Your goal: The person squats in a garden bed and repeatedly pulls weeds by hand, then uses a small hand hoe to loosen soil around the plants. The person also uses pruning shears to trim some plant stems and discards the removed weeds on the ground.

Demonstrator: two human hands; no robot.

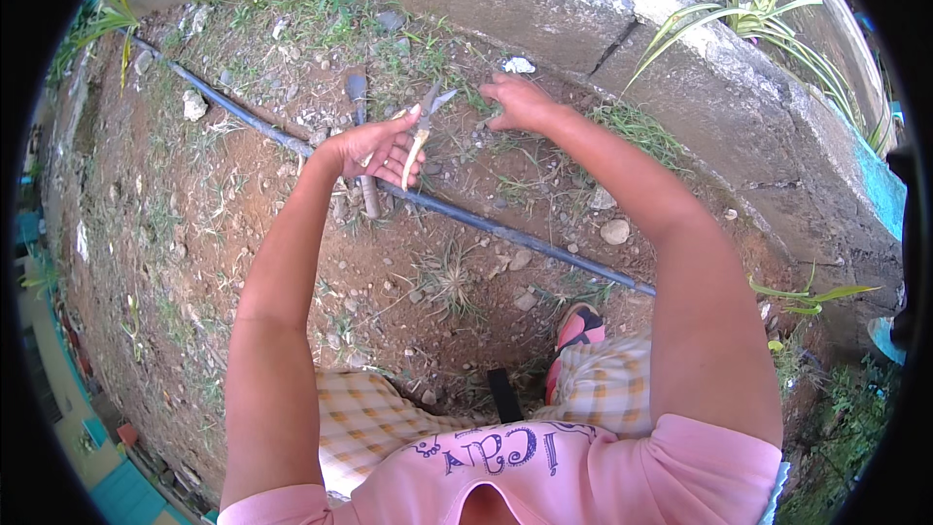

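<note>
My left hand (375,149) holds a pair of pruning shears (420,140) with cream handles. The thumb rests by the pivot, the palm faces up, and the blades are spread apart, pointing up the picture. To the right, my right hand (521,102) reaches low over weedy soil, thumb and fingers apart; I see nothing in its grasp. A white stone (518,65) lies just beyond its knuckles. Beneath my left hand a hand trowel (356,89) with a dark metal blade lies on the ground, its middle partly hidden by that hand.
A black pipe (503,230) runs diagonally over the stony dirt. A cracked concrete curb (561,29) borders the far and right sides, with a striped leafy plant (765,14) on it. Grass clumps (634,133) grow along its foot. My shoe (579,328) is below the pipe.
</note>
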